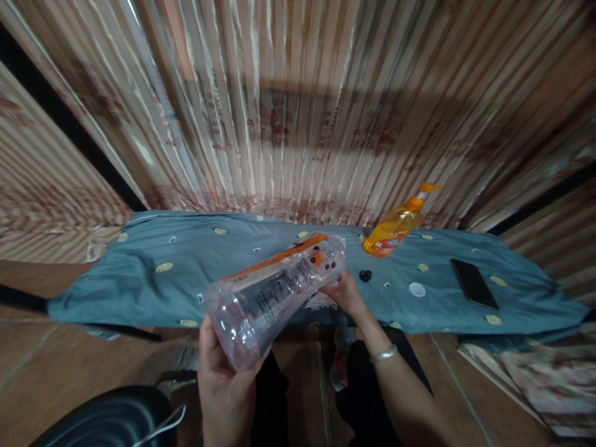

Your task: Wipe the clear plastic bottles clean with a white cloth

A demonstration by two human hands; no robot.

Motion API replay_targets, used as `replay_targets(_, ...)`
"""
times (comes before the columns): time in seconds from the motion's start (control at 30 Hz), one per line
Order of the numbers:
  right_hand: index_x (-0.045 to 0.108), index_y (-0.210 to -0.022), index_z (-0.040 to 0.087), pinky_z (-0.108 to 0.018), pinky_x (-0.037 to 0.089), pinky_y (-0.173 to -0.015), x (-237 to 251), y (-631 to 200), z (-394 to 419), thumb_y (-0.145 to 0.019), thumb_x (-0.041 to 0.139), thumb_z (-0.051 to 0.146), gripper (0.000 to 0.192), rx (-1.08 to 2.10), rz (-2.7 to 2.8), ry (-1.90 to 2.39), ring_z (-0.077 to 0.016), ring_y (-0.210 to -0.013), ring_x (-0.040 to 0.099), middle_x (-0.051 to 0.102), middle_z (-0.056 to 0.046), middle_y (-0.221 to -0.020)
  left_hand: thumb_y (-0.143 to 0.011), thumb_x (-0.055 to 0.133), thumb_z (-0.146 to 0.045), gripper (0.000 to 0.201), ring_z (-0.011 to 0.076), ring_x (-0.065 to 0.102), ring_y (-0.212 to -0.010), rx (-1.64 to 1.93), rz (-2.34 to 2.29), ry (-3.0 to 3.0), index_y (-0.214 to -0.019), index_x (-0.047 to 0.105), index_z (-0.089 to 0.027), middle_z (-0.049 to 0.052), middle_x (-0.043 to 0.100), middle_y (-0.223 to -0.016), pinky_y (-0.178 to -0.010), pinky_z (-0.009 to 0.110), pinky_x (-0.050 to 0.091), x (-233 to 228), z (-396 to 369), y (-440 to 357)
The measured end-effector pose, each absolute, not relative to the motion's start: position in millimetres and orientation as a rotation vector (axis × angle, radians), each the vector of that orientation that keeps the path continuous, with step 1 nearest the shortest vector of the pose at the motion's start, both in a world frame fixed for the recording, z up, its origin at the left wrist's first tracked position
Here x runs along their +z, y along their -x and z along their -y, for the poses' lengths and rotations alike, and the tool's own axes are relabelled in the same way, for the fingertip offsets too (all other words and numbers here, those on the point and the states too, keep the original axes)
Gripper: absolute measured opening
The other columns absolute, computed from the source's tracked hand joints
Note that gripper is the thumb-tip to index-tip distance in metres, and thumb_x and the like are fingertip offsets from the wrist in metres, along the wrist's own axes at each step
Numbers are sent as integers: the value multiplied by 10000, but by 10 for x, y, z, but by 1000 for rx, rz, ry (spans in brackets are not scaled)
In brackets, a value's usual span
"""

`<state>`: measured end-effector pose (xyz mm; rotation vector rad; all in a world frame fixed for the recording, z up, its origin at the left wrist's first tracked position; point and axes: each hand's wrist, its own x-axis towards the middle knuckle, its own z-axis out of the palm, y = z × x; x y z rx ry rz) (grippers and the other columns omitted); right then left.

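Note:
A large clear plastic bottle (pixel 274 292) with an orange label strip lies nearly horizontal in the air in front of me. My left hand (pixel 223 366) grips its near base end from below. My right hand (pixel 344 292) holds the far neck end, with a silver bangle on that wrist. The bottle hangs just above the near edge of a table covered with a blue-grey patterned cloth (pixel 162 267).
On the cloth stand an orange pump bottle (pixel 395 226), a small black cap (pixel 365 274), a white round lid (pixel 416 289) and a black phone (pixel 474 283). A striped curtain hangs behind. A dark round stool (pixel 107 416) sits at the lower left on the tiled floor.

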<state>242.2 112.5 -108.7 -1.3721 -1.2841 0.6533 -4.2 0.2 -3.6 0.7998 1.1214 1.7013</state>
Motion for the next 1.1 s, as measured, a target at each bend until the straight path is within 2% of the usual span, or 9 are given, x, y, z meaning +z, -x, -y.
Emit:
replay_targets(0.13,689,-982,236,-554,635,-943,-1101,-2434,-1119,-628,860,461,453,667,1295,1353,-346,-997,787,824,-124,-1114,-640,976,-269,857,251,777,-1003,1700,-1108,-793,-1427,637,-248,80,793,-1145,-891,322,610,-38,16,46)
replay_targets(0.3,697,-1082,225,-522,632,-954,-1100,-2434,-1122,-646,865,440,514,681,1294,1336,-332,-1014,786,819,-121,-1152,-640,976,-238,844,239,775,-1018,1713,-1096,-762,-1418,650,-244,85,796,-1162,-895,300,610,-50,13,55)
replay_targets(0.53,702,-1014,234,-493,635,-919,-1051,-2440,-1090,-642,853,462,462,629,1319,1411,-339,-1001,787,823,-113,-1128,-652,969,-215,794,215,788,-924,1715,-1084,-792,-1387,669,-223,90,815,-1101,-848,274,617,-98,8,62)
replay_targets(0.7,691,-1034,235,-503,625,-955,-1017,-2433,-1078,-668,838,496,474,601,1345,1408,-339,-1039,775,813,-118,-1124,-665,965,-241,817,214,786,-925,1701,-1094,-777,-1415,642,-235,78,813,-1101,-849,279,619,-90,17,65)
replay_targets(0.83,677,-1023,240,-554,624,-955,-993,-2414,-1072,-681,825,504,456,610,1343,1390,-349,-1020,778,811,-108,-1104,-641,974,-236,785,215,786,-914,1708,-1099,-783,-1364,668,-210,85,815,-1093,-840,280,622,-81,6,79)
replay_targets(1.1,695,-1088,208,-520,637,-930,-1022,-2413,-1069,-694,829,499,508,604,1337,1387,-350,-1022,779,809,-132,-1143,-633,974,-236,688,156,766,-859,1758,-1100,-701,-1269,713,-214,47,812,-1037,-821,218,599,19,17,-2)
